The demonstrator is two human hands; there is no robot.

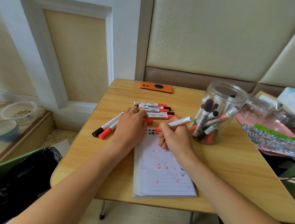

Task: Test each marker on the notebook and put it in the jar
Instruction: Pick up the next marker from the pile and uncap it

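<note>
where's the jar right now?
Head view: the clear jar stands on the table's right side, right of the right hand and the notebook, with markers already inside.
</note>
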